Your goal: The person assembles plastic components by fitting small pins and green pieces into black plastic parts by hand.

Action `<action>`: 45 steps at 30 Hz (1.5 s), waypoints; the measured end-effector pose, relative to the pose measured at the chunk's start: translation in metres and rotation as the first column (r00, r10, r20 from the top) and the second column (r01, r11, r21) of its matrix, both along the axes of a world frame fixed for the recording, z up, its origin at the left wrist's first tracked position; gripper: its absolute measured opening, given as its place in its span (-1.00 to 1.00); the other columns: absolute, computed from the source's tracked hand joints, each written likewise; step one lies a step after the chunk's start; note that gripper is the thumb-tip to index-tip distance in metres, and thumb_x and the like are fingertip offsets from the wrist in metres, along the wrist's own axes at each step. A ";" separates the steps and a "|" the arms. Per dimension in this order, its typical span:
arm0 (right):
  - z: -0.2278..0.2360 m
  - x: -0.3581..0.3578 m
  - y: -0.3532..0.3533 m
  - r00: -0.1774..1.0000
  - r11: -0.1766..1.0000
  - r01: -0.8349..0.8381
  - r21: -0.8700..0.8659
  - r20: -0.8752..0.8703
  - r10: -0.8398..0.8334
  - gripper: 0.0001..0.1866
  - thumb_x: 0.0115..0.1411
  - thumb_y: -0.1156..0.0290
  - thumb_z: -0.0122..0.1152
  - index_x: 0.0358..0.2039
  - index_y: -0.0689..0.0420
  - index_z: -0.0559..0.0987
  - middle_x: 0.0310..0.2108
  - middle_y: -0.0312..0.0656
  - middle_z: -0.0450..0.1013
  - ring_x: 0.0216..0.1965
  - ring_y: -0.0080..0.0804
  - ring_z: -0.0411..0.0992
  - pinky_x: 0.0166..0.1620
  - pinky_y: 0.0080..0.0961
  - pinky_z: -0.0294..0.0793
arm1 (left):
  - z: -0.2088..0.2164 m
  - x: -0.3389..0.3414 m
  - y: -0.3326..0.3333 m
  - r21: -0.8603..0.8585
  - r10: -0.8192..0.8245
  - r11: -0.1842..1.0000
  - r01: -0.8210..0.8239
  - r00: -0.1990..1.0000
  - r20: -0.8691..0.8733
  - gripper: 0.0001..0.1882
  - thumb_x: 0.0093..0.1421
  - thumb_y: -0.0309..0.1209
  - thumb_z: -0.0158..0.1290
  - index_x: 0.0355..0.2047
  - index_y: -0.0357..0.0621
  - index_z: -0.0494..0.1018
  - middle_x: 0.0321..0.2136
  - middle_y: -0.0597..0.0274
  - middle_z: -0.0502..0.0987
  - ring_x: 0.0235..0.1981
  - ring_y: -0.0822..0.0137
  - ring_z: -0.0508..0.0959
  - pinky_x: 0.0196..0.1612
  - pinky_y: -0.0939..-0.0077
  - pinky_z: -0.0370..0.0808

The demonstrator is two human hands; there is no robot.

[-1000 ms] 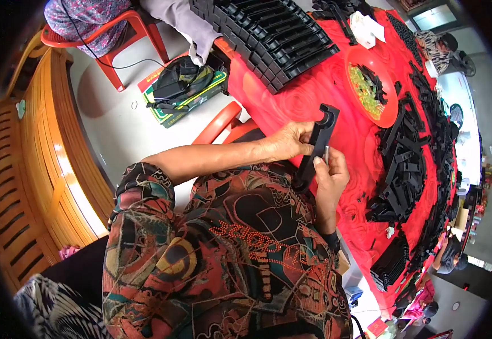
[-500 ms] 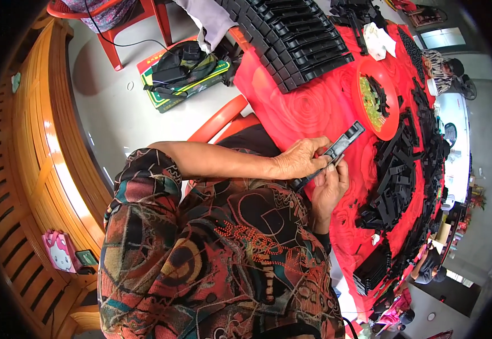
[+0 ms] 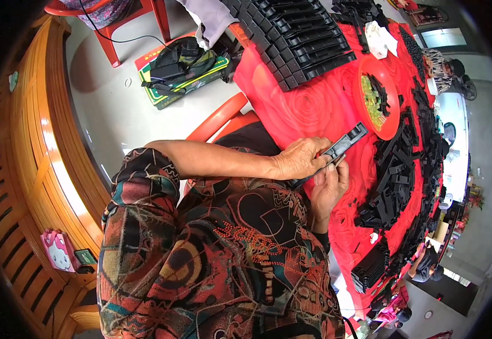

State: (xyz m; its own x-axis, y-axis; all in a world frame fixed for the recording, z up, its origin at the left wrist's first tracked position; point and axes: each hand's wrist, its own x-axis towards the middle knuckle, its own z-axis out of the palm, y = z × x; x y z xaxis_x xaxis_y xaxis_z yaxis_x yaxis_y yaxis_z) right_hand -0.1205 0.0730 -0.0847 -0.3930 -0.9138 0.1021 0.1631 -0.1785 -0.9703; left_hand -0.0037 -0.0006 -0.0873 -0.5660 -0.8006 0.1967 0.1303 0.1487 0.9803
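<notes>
A long black plastic part [image 3: 349, 139] with a slotted, moulded end slants between my two hands above the red cloth. My left hand [image 3: 301, 159] grips it from above, fingers and thumb closed on its middle. From below, my right hand [image 3: 329, 189] pinches the same part between thumb and fingers, right beside the left. The part's lower end is mostly hidden behind my left hand. Beyond its upper end stands an orange-red bowl [image 3: 392, 127] holding yellow-green pieces and small black pieces. A heap of loose black plastic parts [image 3: 390, 189] lies to the right of my hands.
Joined black plastic parts [image 3: 297, 48] lie in a large block on the red-covered table [image 3: 308, 107]. Crumpled white tissue [image 3: 379, 40] is beyond the bowl. A red chair [image 3: 220, 116] is close by my left arm; a wooden bench [image 3: 37, 169] runs along the left. Other people [image 3: 426, 264] are at the far right.
Both hands keep their hold on the black plastic part, which has barely shifted. The whole view has moved very slightly.
</notes>
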 end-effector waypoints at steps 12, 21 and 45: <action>-0.010 -0.005 0.008 0.990 0.998 0.064 -0.002 0.126 -0.063 -0.76 0.17 0.58 -0.09 -0.13 0.29 0.41 -0.48 -0.23 0.38 -0.65 -0.67 0.17 -0.59 -0.73 0.16 | 0.001 0.004 -0.007 0.034 -0.010 0.999 0.005 0.987 0.162 -0.71 0.11 -0.42 0.00 -0.16 -0.27 0.36 -0.48 -0.14 0.48 -0.35 -0.05 0.53 -0.34 0.22 0.43; -0.018 -0.036 0.022 0.998 0.950 0.000 0.312 -0.053 0.018 -0.66 0.22 0.55 -0.15 0.02 0.25 0.32 -0.31 -0.10 0.44 -0.63 -0.58 0.35 -0.54 -0.65 0.42 | -0.024 0.014 -0.031 -0.097 0.060 0.995 -0.019 0.896 0.440 -0.72 0.02 -0.33 0.10 -0.37 -0.26 0.31 -0.55 -0.14 0.48 -0.40 -0.14 0.51 -0.36 0.07 0.40; -0.006 -0.047 -0.011 0.744 0.990 0.131 0.049 -0.665 -0.065 -0.83 0.18 0.51 0.09 -0.21 0.26 0.49 -0.47 -0.30 0.38 -0.53 -0.65 0.31 -0.41 -0.73 0.35 | -0.028 0.023 -0.029 -0.222 -0.014 0.964 0.147 0.860 0.511 -0.64 0.22 -0.18 -0.09 -0.38 -0.32 0.28 -0.69 -0.15 0.42 -0.56 -0.12 0.49 -0.46 0.04 0.38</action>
State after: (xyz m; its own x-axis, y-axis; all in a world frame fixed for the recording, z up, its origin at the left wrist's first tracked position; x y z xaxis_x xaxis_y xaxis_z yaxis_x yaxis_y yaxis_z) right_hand -0.1672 0.0625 -0.0904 -0.3452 -0.8919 0.2922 -0.5377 -0.0673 -0.8405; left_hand 0.0196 -0.0301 -0.1150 -0.7007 -0.7115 0.0522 -0.3458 0.4027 0.8475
